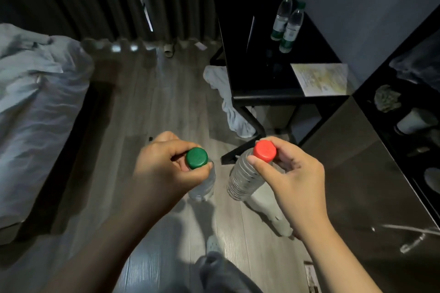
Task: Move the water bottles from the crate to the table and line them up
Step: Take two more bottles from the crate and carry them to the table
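My left hand grips a clear water bottle with a green cap by its neck, held over the wooden floor. My right hand pinches the neck of a ribbed clear bottle with a red cap. Both bottles hang upright, side by side and apart. On the black table ahead to the right, two green-capped bottles stand close together near its far edge. No crate is in view.
A printed sheet lies on the table's near right corner. A white cloth lies on the floor beside the table leg. A bed with rumpled grey bedding fills the left. A dark glossy cabinet stands on the right.
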The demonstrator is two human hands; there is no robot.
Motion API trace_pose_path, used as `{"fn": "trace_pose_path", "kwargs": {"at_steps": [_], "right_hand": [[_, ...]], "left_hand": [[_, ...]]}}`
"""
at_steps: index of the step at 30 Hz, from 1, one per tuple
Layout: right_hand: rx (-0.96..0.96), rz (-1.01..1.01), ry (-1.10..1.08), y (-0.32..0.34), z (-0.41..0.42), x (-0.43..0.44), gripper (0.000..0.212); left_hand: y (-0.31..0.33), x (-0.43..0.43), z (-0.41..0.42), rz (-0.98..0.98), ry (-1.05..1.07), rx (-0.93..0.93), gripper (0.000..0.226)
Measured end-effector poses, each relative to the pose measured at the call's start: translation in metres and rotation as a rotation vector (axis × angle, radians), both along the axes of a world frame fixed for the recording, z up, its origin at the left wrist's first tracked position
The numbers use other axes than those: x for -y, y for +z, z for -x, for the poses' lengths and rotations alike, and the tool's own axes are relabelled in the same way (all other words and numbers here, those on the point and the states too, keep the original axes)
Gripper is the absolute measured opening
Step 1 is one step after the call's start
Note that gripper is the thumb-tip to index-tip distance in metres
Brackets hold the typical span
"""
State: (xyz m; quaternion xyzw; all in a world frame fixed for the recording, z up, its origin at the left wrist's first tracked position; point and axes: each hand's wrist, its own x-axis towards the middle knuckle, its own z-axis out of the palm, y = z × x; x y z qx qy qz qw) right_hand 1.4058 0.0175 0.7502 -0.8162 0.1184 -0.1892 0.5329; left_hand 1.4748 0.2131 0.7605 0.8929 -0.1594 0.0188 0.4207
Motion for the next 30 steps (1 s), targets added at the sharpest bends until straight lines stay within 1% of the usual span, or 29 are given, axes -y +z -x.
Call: {"fn": "trace_pose_path", "kwargs": {"at_steps": [2, 4, 7, 9, 15, 21, 27, 30], "right_hand": [[-0.004, 0.023, -0.007, 0.005, -0.042, 0.012, 0.024], [-0.007, 0.035, -0.017, 0.008, -0.082, 0.022, 0.022], [0.004, 0.016, -0.037, 0.008, -0.137, 0.033, 0.025], [-0.001, 0.001, -0.054, 0.006, -0.172, 0.039, 0.022], [-0.003, -0.006, -0.181, -0.008, -0.274, 0.05, 0.023], [-0.053, -0.018, -0.334, -0.004, -0.363, 0.053, 0.022], [-0.077, 0.012, -0.405, -0.006, -0.438, 0.077, 0.021], [-0.092, 0.007, -0.435, -0.016, -0.478, 0.099, 0.021]], "left_hand": [[0.006, 0.011, -0.04, -0.051, 0.001, 0.03, 0.012], [0.01, 0.021, -0.081, -0.072, -0.017, 0.009, 0.016], [0.015, 0.036, -0.139, -0.049, -0.038, -0.004, 0.01], [0.015, 0.045, -0.177, -0.033, -0.047, -0.016, 0.011], [0.003, 0.064, -0.305, 0.042, -0.181, -0.07, 0.015], [0.01, 0.082, -0.424, 0.003, -0.34, -0.091, 0.013], [0.012, 0.115, -0.518, -0.011, -0.45, -0.104, 0.011], [0.005, 0.141, -0.566, -0.013, -0.466, -0.085, 0.017]]}}
